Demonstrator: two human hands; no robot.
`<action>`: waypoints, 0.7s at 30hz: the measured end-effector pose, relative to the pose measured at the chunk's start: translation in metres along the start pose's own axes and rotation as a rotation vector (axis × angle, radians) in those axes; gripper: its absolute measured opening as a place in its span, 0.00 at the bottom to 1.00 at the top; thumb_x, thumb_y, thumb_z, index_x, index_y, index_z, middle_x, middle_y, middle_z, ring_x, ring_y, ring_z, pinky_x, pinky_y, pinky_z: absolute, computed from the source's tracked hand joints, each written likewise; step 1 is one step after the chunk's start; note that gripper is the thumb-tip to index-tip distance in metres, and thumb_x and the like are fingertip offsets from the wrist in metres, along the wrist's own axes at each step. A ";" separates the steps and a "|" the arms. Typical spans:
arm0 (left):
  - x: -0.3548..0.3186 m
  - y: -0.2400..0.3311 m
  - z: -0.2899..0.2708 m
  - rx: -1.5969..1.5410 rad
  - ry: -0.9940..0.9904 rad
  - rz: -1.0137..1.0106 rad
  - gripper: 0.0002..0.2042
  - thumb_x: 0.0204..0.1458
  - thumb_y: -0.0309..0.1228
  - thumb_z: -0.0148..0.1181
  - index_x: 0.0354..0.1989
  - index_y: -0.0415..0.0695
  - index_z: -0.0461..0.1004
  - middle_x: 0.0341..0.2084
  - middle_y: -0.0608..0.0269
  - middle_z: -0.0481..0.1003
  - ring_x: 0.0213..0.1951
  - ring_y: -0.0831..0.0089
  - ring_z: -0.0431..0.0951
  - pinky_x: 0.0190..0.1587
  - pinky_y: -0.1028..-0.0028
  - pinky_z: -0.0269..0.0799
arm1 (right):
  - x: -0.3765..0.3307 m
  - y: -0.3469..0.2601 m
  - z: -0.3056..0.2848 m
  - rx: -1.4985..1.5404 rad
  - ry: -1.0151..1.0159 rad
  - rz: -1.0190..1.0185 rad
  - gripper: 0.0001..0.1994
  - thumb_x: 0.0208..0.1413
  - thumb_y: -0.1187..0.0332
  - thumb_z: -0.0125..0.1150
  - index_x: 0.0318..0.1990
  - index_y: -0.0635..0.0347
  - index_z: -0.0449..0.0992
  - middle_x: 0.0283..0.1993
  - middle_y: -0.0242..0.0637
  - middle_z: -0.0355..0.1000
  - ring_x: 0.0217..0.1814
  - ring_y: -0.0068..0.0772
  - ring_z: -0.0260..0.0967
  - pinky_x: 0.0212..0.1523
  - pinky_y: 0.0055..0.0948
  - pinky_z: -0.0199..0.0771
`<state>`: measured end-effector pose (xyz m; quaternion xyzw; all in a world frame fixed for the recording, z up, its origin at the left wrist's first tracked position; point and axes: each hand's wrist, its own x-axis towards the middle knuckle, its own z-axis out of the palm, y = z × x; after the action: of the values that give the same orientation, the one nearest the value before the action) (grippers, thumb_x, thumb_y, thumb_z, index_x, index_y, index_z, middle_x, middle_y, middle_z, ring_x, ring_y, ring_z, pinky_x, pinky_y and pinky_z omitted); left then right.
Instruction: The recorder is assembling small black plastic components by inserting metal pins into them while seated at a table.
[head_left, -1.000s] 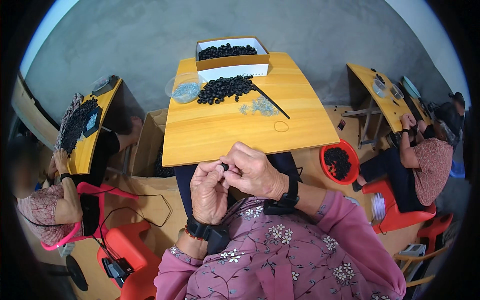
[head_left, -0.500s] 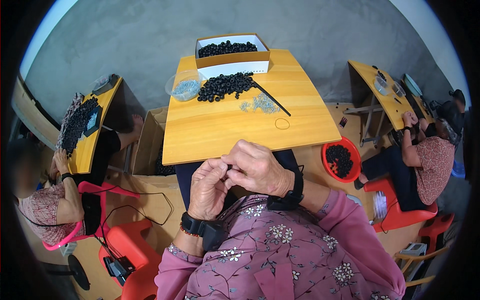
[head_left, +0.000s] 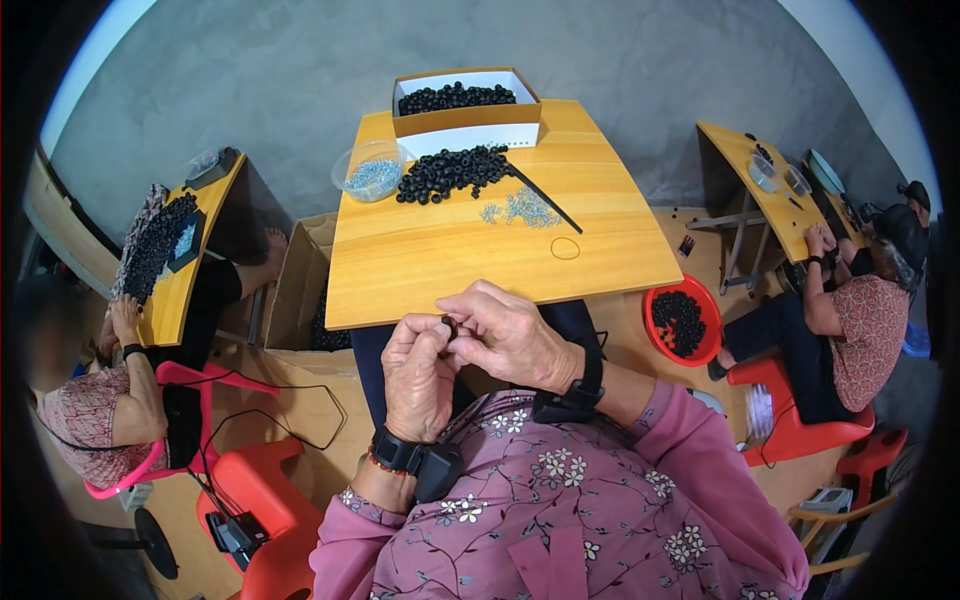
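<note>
Just in front of the table's near edge, my two hands meet above my lap. A small black round piece (head_left: 449, 326) is pinched between the thumb and fingers of my left hand (head_left: 418, 375). My right hand (head_left: 515, 338) closes on the same piece from the right, its index finger curled over the top; any finer part between the fingers is hidden. On the wooden table (head_left: 430, 260) lie a heap of similar black pieces (head_left: 450, 175), a scatter of small silvery metal parts (head_left: 530, 207), a thin black stick (head_left: 546, 200) and a rubber band (head_left: 565, 237).
A brown-and-white box (head_left: 465, 136) of black pieces stands at the table's back, beside a clear tub (head_left: 340, 181) of metal parts. Right of the table, a red basin (head_left: 714, 322) sits on the floor; left, a cardboard box (head_left: 300, 280). Co-workers sit at both sides.
My hands have shifted slightly, and the fingers have parted a little. The black piece between them now shows more plainly. Things on the table stay put.
</note>
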<state>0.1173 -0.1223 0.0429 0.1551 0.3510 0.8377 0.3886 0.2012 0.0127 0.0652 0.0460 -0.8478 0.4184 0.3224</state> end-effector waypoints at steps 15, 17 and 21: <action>0.000 0.004 -0.004 -0.088 -0.101 -0.065 0.05 0.63 0.28 0.56 0.38 0.39 0.74 0.34 0.64 0.77 0.37 0.76 0.78 0.45 0.72 0.78 | 0.009 -0.002 -0.012 -0.273 0.008 -0.191 0.14 0.46 0.74 0.68 0.40 0.71 0.74 0.30 0.42 0.67 0.28 0.39 0.72 0.27 0.32 0.74; 0.001 0.001 -0.006 -0.082 -0.104 -0.056 0.05 0.63 0.28 0.56 0.38 0.39 0.74 0.34 0.64 0.77 0.37 0.76 0.78 0.45 0.73 0.77 | 0.008 0.002 -0.010 -0.219 0.002 -0.169 0.14 0.45 0.74 0.69 0.38 0.71 0.74 0.28 0.41 0.66 0.25 0.37 0.72 0.24 0.31 0.73; 0.001 -0.001 -0.008 -0.062 -0.126 -0.024 0.06 0.64 0.28 0.56 0.37 0.38 0.74 0.34 0.63 0.77 0.37 0.76 0.78 0.45 0.75 0.76 | 0.007 0.006 -0.003 -0.141 0.019 -0.120 0.13 0.45 0.75 0.69 0.37 0.71 0.73 0.28 0.40 0.65 0.24 0.34 0.71 0.23 0.30 0.72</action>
<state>0.1125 -0.1247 0.0370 0.1911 0.3019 0.8319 0.4246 0.1956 0.0200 0.0666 0.0699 -0.8678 0.3380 0.3574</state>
